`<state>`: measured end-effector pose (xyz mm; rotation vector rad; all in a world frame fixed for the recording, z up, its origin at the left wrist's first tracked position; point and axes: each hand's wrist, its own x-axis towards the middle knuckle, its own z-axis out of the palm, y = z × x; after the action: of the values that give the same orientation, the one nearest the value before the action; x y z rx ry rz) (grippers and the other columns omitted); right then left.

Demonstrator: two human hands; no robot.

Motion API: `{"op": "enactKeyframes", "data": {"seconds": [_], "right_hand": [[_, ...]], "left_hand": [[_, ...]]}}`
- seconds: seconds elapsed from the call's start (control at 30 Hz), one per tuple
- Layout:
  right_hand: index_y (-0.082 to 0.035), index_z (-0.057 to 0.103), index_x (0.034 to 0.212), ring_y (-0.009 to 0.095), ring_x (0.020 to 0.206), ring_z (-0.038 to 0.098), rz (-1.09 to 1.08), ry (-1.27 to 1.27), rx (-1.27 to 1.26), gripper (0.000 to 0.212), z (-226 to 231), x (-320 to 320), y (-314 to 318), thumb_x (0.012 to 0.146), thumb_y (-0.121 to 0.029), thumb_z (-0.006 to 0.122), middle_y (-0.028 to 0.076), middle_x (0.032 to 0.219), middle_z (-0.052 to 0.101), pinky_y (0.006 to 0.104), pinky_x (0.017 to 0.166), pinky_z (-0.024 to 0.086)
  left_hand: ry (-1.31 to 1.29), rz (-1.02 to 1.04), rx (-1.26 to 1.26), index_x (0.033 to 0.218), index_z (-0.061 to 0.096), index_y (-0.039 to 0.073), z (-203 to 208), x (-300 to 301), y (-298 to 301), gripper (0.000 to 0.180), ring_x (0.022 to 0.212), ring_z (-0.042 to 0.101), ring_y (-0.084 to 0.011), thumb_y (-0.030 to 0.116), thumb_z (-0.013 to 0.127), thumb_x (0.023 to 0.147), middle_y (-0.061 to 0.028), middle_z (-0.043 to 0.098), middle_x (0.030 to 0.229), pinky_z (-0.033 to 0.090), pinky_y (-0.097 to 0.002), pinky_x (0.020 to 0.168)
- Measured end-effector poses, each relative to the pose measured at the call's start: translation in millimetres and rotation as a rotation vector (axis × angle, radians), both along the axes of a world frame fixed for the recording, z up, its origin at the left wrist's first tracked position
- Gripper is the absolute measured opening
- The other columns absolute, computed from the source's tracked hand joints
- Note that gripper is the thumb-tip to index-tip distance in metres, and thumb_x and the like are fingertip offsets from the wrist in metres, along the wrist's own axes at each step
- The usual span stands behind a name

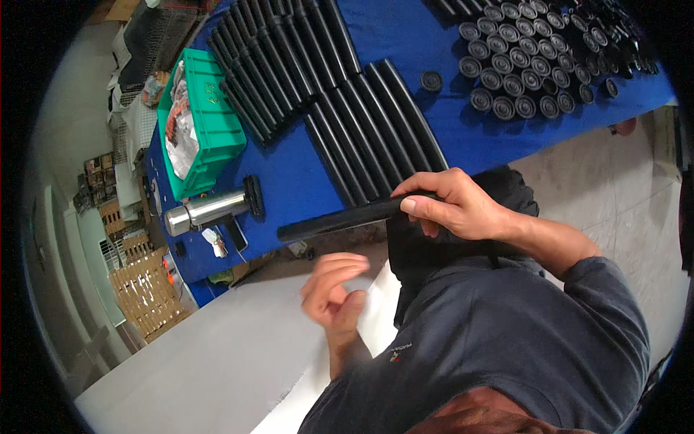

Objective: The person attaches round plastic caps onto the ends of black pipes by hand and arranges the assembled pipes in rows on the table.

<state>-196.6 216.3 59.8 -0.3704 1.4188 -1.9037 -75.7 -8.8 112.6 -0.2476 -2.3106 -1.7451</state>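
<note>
Green plastic crate (217, 123) plus silver metal flask (211, 211) hog the blue cloth (289, 181) on the left; left hand (336, 293) sits cupped wide, right hand (463, 206) pinches a long, straight black tube (340, 220).

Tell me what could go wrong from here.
The tube might slip or dip: only the right hand grips it, near one end, while the left hand holds nothing. Since it appears beside the near ends of the row, a swing could perhaps knock that out of line.
</note>
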Motion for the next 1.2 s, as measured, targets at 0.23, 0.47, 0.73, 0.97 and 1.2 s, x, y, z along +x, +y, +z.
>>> {"op": "enactKeyframes", "data": {"seconds": [0.23, 0.47, 0.73, 0.97, 1.2], "right_hand": [[0.000, 0.062, 0.098, 0.008, 0.058, 0.058, 0.130, -0.026, -0.100, 0.031, 20.9, -6.1, -14.1, 0.102, -0.030, 0.052, 0.003, 0.073, 0.062, 0.0227, 0.051, 0.047], [-0.005, 0.064, 0.098, 0.032, 0.087, 0.062, -0.288, 1.281, 0.806, 0.033, 24.7, -82.1, -3.0, 0.088, -0.037, 0.064, 0.013, 0.084, 0.062, 0.0440, 0.084, 0.049], [-0.010, 0.063, 0.101, 0.028, 0.103, 0.058, 0.022, 1.618, 1.239, 0.019, -30.8, -128.1, 15.6, 0.083, -0.013, 0.058, 0.009, 0.097, 0.062, 0.0419, 0.101, 0.041], [-0.005, 0.057, 0.111, 0.021, 0.083, 0.061, -0.207, 1.080, 0.684, 0.037, 19.5, -103.4, 16.8, 0.078, -0.011, 0.074, 0.007, 0.089, 0.060, 0.0337, 0.076, 0.050], [0.001, 0.053, 0.117, 0.006, 0.094, 0.057, -0.115, 0.140, -0.106, 0.036, -9.6, -29.7, -4.5, 0.085, 0.002, 0.070, 0.000, 0.102, 0.060, 0.0240, 0.083, 0.049]], "left_hand": [[-0.193, -0.102, 0.948, 0.133, 0.052, 0.014, -40.4, -52.7, 39.6, 0.053, 0.138, 0.039, -0.0386, 0.020, 0.075, 0.085, -0.0230, 0.043, 0.146, 0.025, -0.0543, 0.116], [-0.173, -0.123, 1.270, 0.111, 0.058, 0.011, -59.9, -52.1, 7.4, 0.021, 0.132, 0.046, -0.0408, 0.018, 0.065, 0.093, -0.0205, 0.057, 0.132, 0.043, -0.0598, 0.107], [-0.191, -0.124, 1.450, 0.118, 0.061, 0.010, -79.8, -36.6, 0.0, 0.029, 0.130, 0.049, -0.0387, 0.005, 0.065, 0.090, -0.0174, 0.060, 0.130, 0.047, -0.0564, 0.104], [-0.137, -0.068, 1.375, 0.120, 0.060, 0.010, -70.8, -47.1, 4.4, 0.030, 0.126, 0.052, -0.0399, 0.004, 0.064, 0.091, -0.0178, 0.062, 0.127, 0.048, -0.0564, 0.103], [-0.185, -0.013, 1.338, 0.119, 0.060, 0.011, -72.0, -61.6, 22.3, 0.032, 0.120, 0.057, -0.0392, 0.006, 0.067, 0.089, -0.0176, 0.063, 0.125, 0.050, -0.0539, 0.101]]}}
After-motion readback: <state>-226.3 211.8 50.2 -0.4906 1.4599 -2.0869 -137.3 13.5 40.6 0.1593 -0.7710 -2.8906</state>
